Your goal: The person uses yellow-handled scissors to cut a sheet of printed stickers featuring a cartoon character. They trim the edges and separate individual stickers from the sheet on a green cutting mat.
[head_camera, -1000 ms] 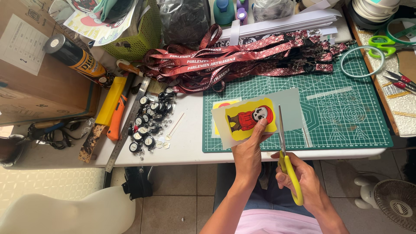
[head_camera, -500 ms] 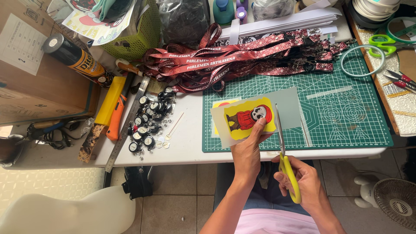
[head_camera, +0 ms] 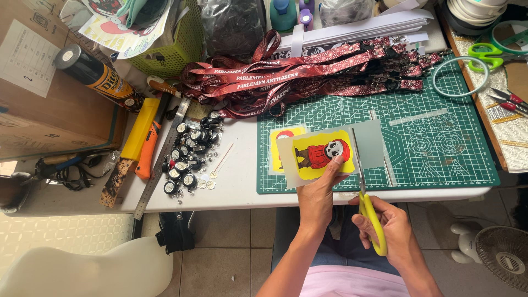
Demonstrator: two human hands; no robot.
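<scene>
Right hand [head_camera: 388,228] is gripping yellow scissors [head_camera: 369,212], fingers closed through the loops, blades pointing far and biting into the right edge of the sheet. Blades are looking nearly closed; can't tell the exact gap.

Left hand [head_camera: 319,192] is pinching the sticker sheet [head_camera: 324,154] at its near edge, thumb on top beside the printed figure, fingers curled under. The sheet is hanging over the near edge of the table [head_camera: 242,181], above the near-left part of the green cutting mat [head_camera: 440,143].

Handling: the sheet is reading as light, thin and floppy, probably glossy, so likely slippery. Judging it wants a pinch close to the cut line, on the margin and off the print, otherwise it's going to bend away from the blades.

A second sticker [head_camera: 280,148] is lying flat on the mat, partly under the held sheet.

Left of the mat, a heap of badge reels [head_camera: 190,159] is sitting by a steel ruler [head_camera: 162,159], with an orange cutter [head_camera: 147,151] and a yellow tool [head_camera: 137,129] just left of those.

Farther off, red lanyards [head_camera: 308,77] are piling across the mat's far edge. A teal ring [head_camera: 459,77] is lying at the mat's far-right corner, green scissors [head_camera: 487,52] beyond it. A spray can [head_camera: 96,77] is lying far left, with a green basket [head_camera: 165,49] behind it.
</scene>
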